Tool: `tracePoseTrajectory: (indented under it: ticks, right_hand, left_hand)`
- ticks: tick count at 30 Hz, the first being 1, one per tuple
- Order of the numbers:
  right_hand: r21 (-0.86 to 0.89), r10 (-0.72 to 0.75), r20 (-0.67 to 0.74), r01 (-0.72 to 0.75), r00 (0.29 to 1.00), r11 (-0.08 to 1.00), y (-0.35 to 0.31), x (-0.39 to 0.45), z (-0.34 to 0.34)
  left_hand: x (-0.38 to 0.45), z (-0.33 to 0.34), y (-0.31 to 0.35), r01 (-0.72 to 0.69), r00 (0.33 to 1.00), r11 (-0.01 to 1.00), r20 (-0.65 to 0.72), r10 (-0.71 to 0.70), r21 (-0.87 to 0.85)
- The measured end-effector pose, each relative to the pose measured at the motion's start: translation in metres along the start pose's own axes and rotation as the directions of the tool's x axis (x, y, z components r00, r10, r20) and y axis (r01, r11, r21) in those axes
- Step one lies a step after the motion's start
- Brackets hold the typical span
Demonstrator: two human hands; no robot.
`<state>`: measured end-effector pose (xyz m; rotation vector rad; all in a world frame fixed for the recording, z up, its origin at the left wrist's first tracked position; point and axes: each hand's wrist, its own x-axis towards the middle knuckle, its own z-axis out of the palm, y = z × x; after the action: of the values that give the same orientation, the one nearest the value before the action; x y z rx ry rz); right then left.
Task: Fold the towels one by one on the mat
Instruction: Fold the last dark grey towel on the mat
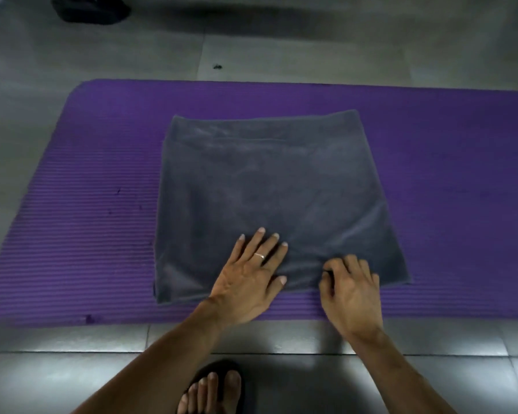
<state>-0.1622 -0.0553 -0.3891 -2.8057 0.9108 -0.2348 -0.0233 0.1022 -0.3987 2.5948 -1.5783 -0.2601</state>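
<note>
Mat right end cropped; hands possibly hide towel edge.

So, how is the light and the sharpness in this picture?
Head view: dim overall; bright glare on the floor tiles near the person; the gray towel and purple mat look soft and slightly blurred; the mat's edges bow from the wide lens; the far dark bundle is unclear.
</note>
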Motion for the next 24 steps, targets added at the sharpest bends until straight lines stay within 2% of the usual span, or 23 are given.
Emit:
tracePoseTrajectory:
  ticks: [2,6,9,11,14,19,20,22,24]
  right_hand:
    - [-0.046,0.057,-0.022,-0.057,0.998,0.997,0.031,-0.009,-0.007]
    - [-0.098,0.131,-0.061,-0.137,0.989,0.986,0.057,-0.012,-0.021]
    - [-0.045,0.159,-0.112,-0.165,0.981,0.985,0.05,0.014,-0.018]
    - [0.007,0.149,-0.04,-0.149,0.988,0.989,0.04,0.028,-0.009]
    - [-0.076,0.11,0.147,-0.099,0.983,0.992,0.05,0.025,0.006]
    - [-0.151,0.296,0.237,-0.266,0.925,0.952,0.107,0.005,-0.006]
    - [-0.147,0.32,0.23,-0.293,0.919,0.945,0.106,0.007,-0.009]
    - [-0.104,0.361,0.126,-0.349,0.924,0.931,0.088,0.02,-0.01]
    - [-0.029,0.285,0.03,-0.285,0.958,0.958,0.06,0.046,-0.004]
  left_hand:
    - [-0.002,0.007,0.002,-0.026,0.998,0.999,0.065,0.023,0.046]
    - [0.004,0.004,0.003,-0.015,0.999,1.0,0.028,0.015,0.012]
    - [0.035,-0.002,0.014,-0.108,0.994,0.994,-0.008,0.108,0.014]
    - [0.057,-0.002,0.023,-0.138,0.99,0.99,0.009,0.138,0.03]
    - [0.076,0.006,0.031,-0.136,0.987,0.988,0.101,0.128,0.078]
    - [0.071,0.009,0.029,-0.152,0.986,0.984,0.085,0.144,0.091]
    - [0.072,0.009,0.029,-0.155,0.986,0.985,0.077,0.149,0.078]
    - [0.074,0.009,0.029,-0.149,0.988,0.987,0.057,0.145,0.059]
    - [0.079,0.009,0.026,-0.127,0.991,0.991,0.034,0.126,0.039]
